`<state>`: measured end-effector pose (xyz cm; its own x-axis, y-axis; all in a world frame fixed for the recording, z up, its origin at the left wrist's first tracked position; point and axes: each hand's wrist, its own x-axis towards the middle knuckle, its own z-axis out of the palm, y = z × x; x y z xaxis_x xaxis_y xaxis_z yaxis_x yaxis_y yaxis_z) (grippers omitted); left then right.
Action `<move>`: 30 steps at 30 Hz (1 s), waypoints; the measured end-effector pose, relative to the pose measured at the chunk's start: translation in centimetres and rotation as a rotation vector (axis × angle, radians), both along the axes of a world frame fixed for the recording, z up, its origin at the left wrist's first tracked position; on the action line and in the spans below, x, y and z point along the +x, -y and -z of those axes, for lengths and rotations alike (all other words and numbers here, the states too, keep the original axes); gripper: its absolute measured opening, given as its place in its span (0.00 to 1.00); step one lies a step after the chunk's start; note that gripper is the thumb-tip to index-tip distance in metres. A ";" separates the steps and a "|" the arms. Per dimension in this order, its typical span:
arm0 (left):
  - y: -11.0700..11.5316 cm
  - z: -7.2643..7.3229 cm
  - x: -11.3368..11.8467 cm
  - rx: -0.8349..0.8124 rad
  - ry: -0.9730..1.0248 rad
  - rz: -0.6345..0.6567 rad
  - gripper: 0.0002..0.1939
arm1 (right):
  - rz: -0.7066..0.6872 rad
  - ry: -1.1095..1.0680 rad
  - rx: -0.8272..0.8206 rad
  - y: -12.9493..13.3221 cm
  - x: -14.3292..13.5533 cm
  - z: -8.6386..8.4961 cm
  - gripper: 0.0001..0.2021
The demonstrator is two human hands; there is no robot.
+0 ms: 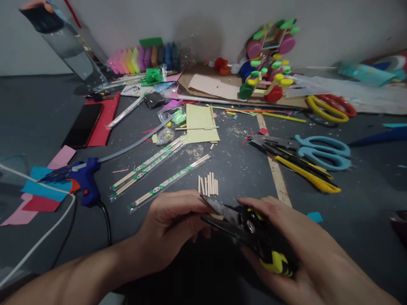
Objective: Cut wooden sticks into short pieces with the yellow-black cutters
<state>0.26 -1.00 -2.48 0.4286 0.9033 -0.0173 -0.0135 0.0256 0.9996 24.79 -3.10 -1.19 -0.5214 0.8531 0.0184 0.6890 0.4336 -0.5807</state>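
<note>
While right fingers (254,207) wrap the cutters (244,226), left fingers (193,212) pinch something hidden at its blades.

- Before me, a dark grey floor (229,169) strewn with sawdust.
- On it: short cut wooden sticks (208,185), wrapped chopstick pairs (149,163), a blue glue gun (81,176), teal-handled scissors (318,150), a black phone (83,125), coloured paper scraps (41,190).

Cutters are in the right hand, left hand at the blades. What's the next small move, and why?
Probably squeeze the cutters shut. The right hand grips the handles, the blades stand open, and the left hand pinches something at them, hidden from view. Cut sticks lie just beyond.
</note>
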 end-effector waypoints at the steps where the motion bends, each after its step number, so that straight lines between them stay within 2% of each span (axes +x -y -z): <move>1: 0.0 0.0 0.0 0.000 0.005 -0.001 0.09 | -0.001 -0.003 0.006 0.0 0.0 0.0 0.26; 12: 0.1 0.3 0.5 0.039 0.167 -0.007 0.09 | -0.044 0.000 0.110 -0.5 -0.2 -0.2 0.19; 18: 0.2 0.6 1.1 -0.137 0.301 -0.016 0.08 | -0.034 0.015 0.144 -0.6 -0.5 -0.2 0.17; 23: 0.2 0.3 1.4 -0.268 0.331 -0.012 0.08 | -0.020 -0.014 0.162 -0.7 -0.4 0.2 0.13; 30: 0.0 0.1 1.1 -0.244 0.345 -0.086 0.07 | 0.086 -0.028 0.135 -0.9 -0.3 0.0 0.14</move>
<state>1.38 -0.98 -2.55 0.3700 0.9232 -0.1037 -0.3586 0.2449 0.9008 24.48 -2.24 -1.21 -0.4447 0.8832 0.1492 0.7113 0.4494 -0.5404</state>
